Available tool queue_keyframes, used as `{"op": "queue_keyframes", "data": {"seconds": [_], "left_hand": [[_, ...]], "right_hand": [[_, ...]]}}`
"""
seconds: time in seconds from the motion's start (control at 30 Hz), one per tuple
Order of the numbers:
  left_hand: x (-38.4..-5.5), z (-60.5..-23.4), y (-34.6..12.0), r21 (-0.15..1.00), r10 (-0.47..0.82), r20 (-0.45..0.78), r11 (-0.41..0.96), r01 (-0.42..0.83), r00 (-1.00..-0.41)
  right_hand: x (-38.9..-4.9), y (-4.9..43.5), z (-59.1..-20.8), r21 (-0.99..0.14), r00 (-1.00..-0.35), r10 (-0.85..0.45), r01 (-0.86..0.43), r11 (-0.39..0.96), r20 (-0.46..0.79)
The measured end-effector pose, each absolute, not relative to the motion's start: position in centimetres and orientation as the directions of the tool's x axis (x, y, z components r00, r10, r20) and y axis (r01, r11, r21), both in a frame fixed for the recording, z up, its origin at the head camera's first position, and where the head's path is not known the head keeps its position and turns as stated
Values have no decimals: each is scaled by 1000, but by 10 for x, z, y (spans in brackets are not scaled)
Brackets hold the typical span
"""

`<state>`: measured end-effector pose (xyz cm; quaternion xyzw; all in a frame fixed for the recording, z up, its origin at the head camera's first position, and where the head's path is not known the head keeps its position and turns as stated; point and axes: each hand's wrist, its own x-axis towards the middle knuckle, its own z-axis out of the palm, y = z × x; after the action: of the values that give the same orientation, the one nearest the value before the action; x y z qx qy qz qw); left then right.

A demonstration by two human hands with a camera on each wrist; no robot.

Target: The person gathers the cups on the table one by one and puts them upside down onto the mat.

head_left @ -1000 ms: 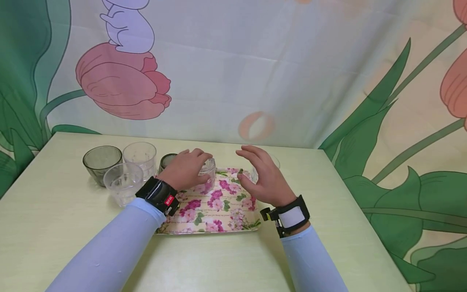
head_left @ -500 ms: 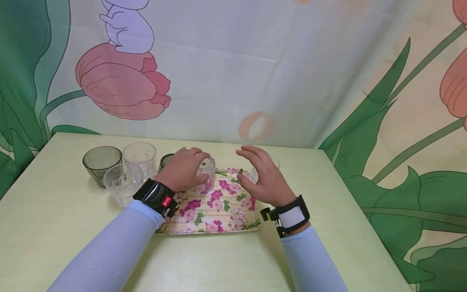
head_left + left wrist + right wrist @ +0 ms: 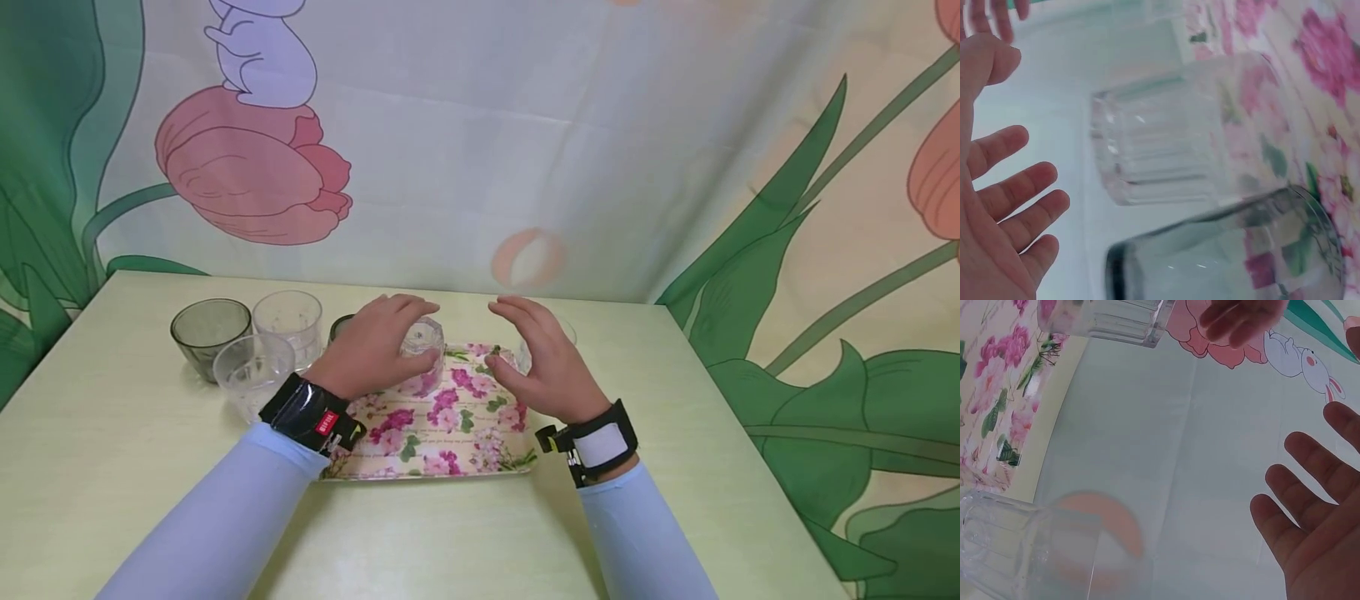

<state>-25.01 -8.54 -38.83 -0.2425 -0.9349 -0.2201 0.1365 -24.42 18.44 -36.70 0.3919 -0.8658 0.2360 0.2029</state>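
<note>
My left hand [image 3: 378,346] is raised over the left back of the flowered tray [image 3: 450,433], its fingers extended and apart from the glasses in the left wrist view. Beside its thumb a clear glass tumbler [image 3: 426,354] stands upside down on the tray. A smoky dark glass [image 3: 1222,256], also upside down, stands next to it, mostly hidden behind the hand in the head view. My right hand [image 3: 546,367] is held over the tray's right edge with fingers spread and nothing in them. Behind it a clear glass [image 3: 1029,547] stands upright on the table, partly covered.
Left of the tray, several glasses stand upright close together: a smoky bowl-shaped glass [image 3: 212,337], a clear glass [image 3: 288,325] and another clear glass [image 3: 251,375] near my left wrist. A printed curtain [image 3: 450,167] hangs along the back edge of the pale table [image 3: 435,542].
My left hand has lifted a little and drawn back to the left, away from the clear upside-down tumbler. The right hand stays where it was, and the glasses stand in the same places.
</note>
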Motion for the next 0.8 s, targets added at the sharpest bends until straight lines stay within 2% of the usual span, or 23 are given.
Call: {"op": "queue_keyframes", "data": {"seconds": [0.43, 0.8], "left_hand": [[-227, -375, -88, 378, 411, 501, 688, 620, -761], [-213, -369, -92, 406, 389, 549, 650, 643, -740]], "right_hand": [[-240, 184, -362, -270, -615, -584, -775, 571, 530], [-239, 184, -361, -267, -611, -585, -778, 569, 532]]}}
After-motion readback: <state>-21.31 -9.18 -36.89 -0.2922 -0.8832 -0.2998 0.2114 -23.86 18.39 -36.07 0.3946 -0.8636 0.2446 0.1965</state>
